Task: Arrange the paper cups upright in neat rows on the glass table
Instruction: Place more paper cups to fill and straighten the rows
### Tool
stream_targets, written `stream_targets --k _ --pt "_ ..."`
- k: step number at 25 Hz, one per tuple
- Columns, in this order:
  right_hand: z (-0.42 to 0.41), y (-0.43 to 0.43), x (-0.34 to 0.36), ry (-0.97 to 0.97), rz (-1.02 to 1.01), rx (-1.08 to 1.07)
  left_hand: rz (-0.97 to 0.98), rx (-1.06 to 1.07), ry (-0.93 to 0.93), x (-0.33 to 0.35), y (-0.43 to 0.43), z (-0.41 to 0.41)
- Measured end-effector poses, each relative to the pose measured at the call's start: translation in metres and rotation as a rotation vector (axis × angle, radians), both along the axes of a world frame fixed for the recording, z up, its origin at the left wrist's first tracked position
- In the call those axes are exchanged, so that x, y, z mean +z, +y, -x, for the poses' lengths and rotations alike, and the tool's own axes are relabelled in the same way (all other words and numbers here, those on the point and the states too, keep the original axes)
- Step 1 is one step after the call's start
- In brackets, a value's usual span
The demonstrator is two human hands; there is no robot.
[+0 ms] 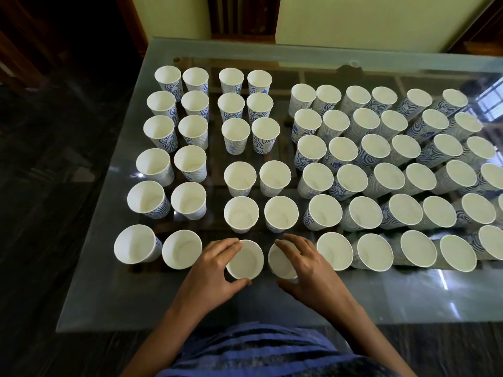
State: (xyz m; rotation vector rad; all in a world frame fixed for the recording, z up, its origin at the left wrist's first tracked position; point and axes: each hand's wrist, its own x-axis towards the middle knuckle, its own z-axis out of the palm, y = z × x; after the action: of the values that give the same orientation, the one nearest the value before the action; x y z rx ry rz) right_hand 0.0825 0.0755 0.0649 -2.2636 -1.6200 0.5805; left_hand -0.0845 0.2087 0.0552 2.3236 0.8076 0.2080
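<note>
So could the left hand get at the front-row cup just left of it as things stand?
Probably yes: the neighbouring cup stands right beside the left hand with nothing between them, though the hand must first release the held cup.

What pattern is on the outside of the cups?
Blue swirls on white cups, head view.

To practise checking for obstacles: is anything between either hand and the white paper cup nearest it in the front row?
Nothing visible. The left hand grips one white paper cup, the right hand the neighbouring cup, both standing in the front row on the glass table.
</note>
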Motion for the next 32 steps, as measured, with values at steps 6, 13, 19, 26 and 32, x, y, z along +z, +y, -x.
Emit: stream_targets --k 6,13,19,26,32 --pt "-0.009 0.016 0.01 0.083 -0.107 -0.121 -0.028 0.045 -0.075 0.009 0.018 -0.01" --pt "-0.054 0.082 0.015 0.036 -0.133 -0.176 -0.062 0.13 -0.069 0.011 0.079 -0.065" --pt "-0.106 0.156 0.01 0.028 -0.101 -0.197 -0.111 0.131 -0.043 0.008 0.144 -0.13" --pt "-0.157 0.233 -0.006 0.105 -0.1 -0.325 -0.163 0.22 0.006 -0.005 0.215 -0.191" --pt "-0.163 0.25 -0.017 0.159 -0.09 -0.317 -0.103 0.206 0.025 -0.018 0.224 -0.201"
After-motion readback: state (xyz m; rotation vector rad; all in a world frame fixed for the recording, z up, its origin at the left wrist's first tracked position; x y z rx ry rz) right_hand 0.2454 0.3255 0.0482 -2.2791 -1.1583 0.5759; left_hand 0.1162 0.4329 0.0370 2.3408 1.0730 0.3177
